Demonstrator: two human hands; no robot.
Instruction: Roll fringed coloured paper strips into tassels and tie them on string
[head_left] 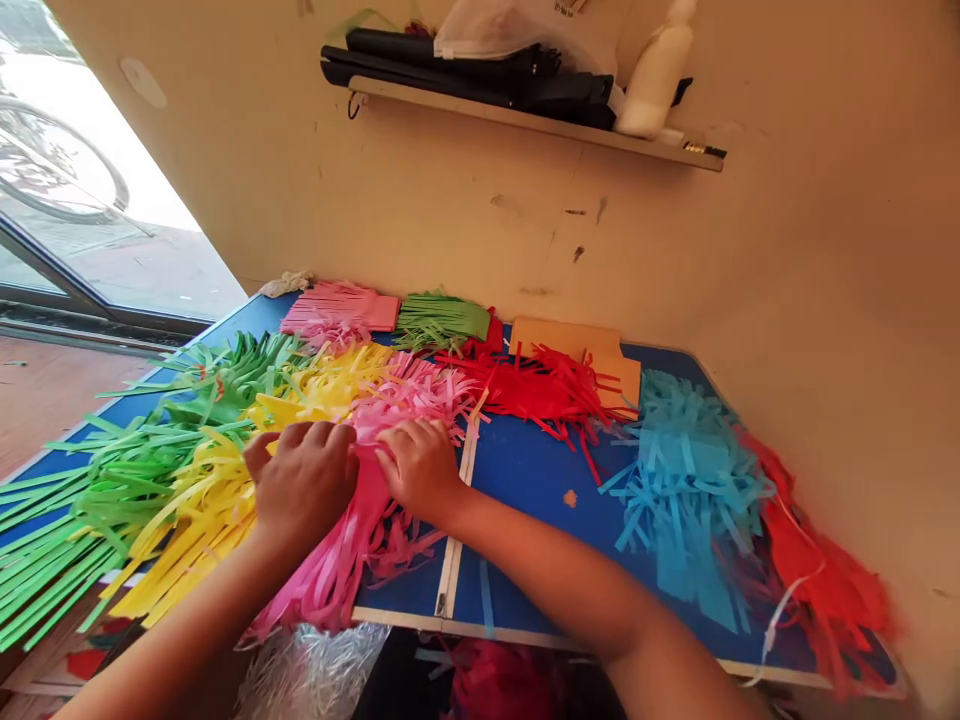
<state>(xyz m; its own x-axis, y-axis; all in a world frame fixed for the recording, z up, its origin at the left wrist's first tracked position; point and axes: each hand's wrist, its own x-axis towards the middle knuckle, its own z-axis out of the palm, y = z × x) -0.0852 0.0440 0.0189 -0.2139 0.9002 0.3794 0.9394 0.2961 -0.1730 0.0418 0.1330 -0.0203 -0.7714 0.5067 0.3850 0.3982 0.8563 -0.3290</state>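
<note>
Pink fringed tissue paper (367,520) lies in a heap at the middle-left of the blue table, its cut strips hanging toward the front edge. My left hand (307,475) is closed on the uncut middle band of this paper, fingers curled over it. Close by on the right, my right hand (421,468) pinches the same band between thumb and fingers. Yellow fringed paper (199,510) lies beside and partly under my left wrist. Green fringed paper (112,490) spreads farther left, over the table's edge.
The blue table (525,510) has a pale centre seam. Red fringes (540,390), orange sheets (600,350), blue fringes (690,470) and more red fringes (825,550) lie right. Pink (337,310) and green (442,320) stacks sit by the wall. A shelf (525,120) hangs above.
</note>
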